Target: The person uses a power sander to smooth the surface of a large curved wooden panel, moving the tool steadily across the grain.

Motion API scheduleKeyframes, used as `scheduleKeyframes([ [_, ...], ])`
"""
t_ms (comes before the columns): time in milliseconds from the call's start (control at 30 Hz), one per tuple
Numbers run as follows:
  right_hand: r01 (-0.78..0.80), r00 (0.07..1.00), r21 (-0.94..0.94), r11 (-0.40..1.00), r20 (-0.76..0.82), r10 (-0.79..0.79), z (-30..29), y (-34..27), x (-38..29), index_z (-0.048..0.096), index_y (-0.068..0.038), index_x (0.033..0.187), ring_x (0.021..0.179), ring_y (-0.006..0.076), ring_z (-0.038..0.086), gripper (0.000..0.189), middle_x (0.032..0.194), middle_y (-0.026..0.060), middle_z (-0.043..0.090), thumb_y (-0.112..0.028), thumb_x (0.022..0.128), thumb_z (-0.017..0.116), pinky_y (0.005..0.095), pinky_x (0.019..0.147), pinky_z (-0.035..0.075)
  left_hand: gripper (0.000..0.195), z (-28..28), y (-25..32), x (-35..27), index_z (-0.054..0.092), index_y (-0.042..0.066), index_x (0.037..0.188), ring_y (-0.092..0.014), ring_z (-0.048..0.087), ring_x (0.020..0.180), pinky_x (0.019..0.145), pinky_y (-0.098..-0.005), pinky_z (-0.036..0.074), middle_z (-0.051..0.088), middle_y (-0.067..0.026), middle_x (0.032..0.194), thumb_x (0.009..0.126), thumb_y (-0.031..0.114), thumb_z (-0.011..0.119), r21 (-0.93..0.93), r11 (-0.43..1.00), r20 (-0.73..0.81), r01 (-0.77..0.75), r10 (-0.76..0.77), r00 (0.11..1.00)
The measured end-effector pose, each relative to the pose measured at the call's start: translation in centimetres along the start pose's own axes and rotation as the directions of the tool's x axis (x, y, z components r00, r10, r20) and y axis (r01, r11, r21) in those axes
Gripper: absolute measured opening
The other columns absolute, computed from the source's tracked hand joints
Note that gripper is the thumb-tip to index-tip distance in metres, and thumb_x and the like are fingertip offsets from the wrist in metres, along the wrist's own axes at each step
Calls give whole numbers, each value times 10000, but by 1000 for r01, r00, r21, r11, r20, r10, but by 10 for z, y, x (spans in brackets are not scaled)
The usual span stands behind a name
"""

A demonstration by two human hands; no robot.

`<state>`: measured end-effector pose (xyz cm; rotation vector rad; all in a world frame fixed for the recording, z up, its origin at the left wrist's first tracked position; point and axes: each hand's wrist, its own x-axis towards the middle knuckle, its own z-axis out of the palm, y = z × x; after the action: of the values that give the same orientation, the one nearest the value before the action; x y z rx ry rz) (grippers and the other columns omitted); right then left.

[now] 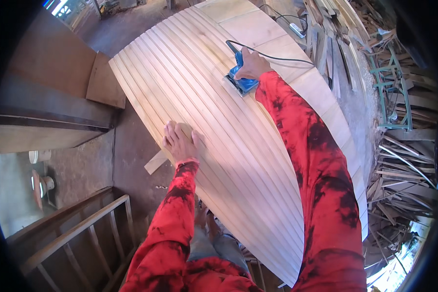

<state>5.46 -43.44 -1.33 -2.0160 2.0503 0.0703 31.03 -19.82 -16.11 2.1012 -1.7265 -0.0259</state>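
A wide panel of pale wood (211, 120) with long parallel grooves lies in front of me. My right hand (253, 62) grips a blue electric sheet sander (246, 84), whose base sits on the grooved face towards the far right. From its rear a dark power cord (277, 57) loops off to the right across smooth pale boards (273, 40). My left hand (180, 140) lies palm down with spread fingers on the panel's near left edge. Both sleeves are red with black blotches.
A wood offcut (156, 162) juts out below the panel's left edge. Brown wooden boards (54, 62) and a slatted wooden frame (91, 233) stand at left. To the right are a white power strip (297, 30), a green metal frame (392, 91) and heaped scrap wood (405, 175).
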Motion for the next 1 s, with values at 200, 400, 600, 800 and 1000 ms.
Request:
scheduleKeyframes([
  [200, 30, 999, 7, 1000, 34, -30, 5, 24, -51, 439, -119, 1419, 1182, 479, 657, 951, 1332, 282, 590, -355, 629, 914, 532, 948, 574, 630, 2, -7, -2, 483, 42, 1402, -374, 340, 1506, 1188, -553, 242, 429, -209, 1569, 931, 424, 653, 22, 1000, -35, -21, 22, 999],
  [400, 43, 999, -2, 999, 22, -43, 9, 58, -101, 422, -95, 1428, 1157, 497, 655, 971, 1278, 305, 607, -380, 628, 892, 542, 948, 563, 620, 6, -2, -2, 494, 49, 1391, -361, 333, 1507, 1190, -543, 233, 444, -198, 1554, 932, 436, 648, 5, 1000, -67, -27, 27, 997],
  [600, 63, 998, -24, 998, 24, -63, 15, 84, -155, 410, -108, 1444, 1110, 493, 657, 988, 1217, 281, 606, -423, 640, 891, 538, 929, 557, 626, 10, -5, -6, 503, 48, 1383, -359, 340, 1506, 1189, -540, 243, 447, -202, 1557, 924, 444, 656, 7, 999, -90, -36, 36, 995],
  [800, 76, 997, -22, 997, 32, -75, 12, 99, -188, 451, -95, 1415, 1071, 502, 663, 894, 1220, 285, 604, -343, 647, 834, 546, 907, 570, 622, 10, -4, -9, 512, 48, 1378, -360, 358, 1500, 1191, -545, 252, 458, -207, 1554, 921, 443, 660, -7, 1000, -93, -21, 20, 996],
  [1000, 138, 990, -18, 990, 45, -137, 15, 91, -181, 454, -105, 1412, 1052, 481, 666, 892, 1172, 252, 607, -363, 660, 859, 539, 891, 558, 621, 5, -4, -8, 511, 45, 1383, -360, 351, 1506, 1202, -548, 240, 444, -210, 1568, 922, 433, 659, 5, 1000, -69, 6, -6, 998],
])
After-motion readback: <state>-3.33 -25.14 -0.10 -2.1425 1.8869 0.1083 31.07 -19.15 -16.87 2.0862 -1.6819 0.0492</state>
